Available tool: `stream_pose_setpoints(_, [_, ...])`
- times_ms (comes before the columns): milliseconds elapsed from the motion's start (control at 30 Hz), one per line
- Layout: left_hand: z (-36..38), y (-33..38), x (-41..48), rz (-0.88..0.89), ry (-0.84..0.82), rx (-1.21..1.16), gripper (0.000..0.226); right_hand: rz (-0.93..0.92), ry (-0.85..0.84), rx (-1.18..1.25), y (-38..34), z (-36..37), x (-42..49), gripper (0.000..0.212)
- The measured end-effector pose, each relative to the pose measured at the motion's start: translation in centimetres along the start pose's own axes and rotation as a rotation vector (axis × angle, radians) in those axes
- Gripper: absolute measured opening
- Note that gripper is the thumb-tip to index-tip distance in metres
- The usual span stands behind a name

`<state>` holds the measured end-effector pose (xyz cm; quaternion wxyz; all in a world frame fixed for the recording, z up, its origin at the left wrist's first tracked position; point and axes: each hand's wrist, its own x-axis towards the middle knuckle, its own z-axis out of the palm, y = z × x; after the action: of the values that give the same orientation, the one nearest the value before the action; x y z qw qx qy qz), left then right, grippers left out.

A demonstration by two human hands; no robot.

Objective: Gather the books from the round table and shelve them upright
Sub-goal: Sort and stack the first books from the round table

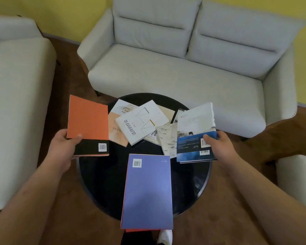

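A round black table (102, 183) carries several scattered books. My left hand (65, 147) grips an orange and black book (88, 121) by its lower left corner, lifted over the table's left edge. My right hand (219, 145) grips a white and blue book (194, 135) at its right edge, thumb on the cover, raised above the table's right side. A purple book (147, 191) lies flat at the near edge and overhangs it. In the middle lie a white book with triangles (141, 122), a peach one (116, 131) and a pale patterned one (168, 138), overlapping.
A light grey two-seat sofa (184, 68) stands just behind the table. Another pale sofa (16, 103) fills the left side, and a pale seat corner (297, 174) shows at the right. Brown wooden floor (228, 200) surrounds the table. A white shoe (165, 236) shows below.
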<state>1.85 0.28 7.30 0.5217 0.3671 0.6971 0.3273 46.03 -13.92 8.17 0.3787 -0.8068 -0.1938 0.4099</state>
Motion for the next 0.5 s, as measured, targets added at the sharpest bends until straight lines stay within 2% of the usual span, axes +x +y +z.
stream_pose_setpoints(100, [-0.5,0.7,-4.4,0.082,0.007,-0.093,0.028,-0.03,-0.016,0.035,-0.3,-1.1,-2.4,0.031])
stream_pose_setpoints(200, [1.4,0.2,-9.8,0.088,-0.051,-0.18,0.018,-0.027,-0.04,0.191,-0.3,-1.8,-4.4,0.03])
stream_pose_setpoints(267, [3.0,-1.0,-13.7,0.032,-0.126,-0.197,0.017,-0.022,-0.057,0.266,-0.2,-2.4,-6.3,0.03])
stream_pose_setpoints(367, [5.0,-4.3,-16.8,-0.148,-0.227,-0.179,0.019,-0.008,-0.076,0.289,0.2,-2.7,-7.8,0.03])
stream_pose_setpoints(433, [6.3,-6.5,-18.7,-0.221,-0.264,-0.144,0.019,-0.022,-0.087,0.229,0.1,-3.1,-9.4,0.03])
stream_pose_setpoints(500, [7.3,-8.1,-19.9,-0.209,-0.27,-0.051,0.023,-0.077,-0.124,0.077,-0.1,-3.3,-11.3,0.031])
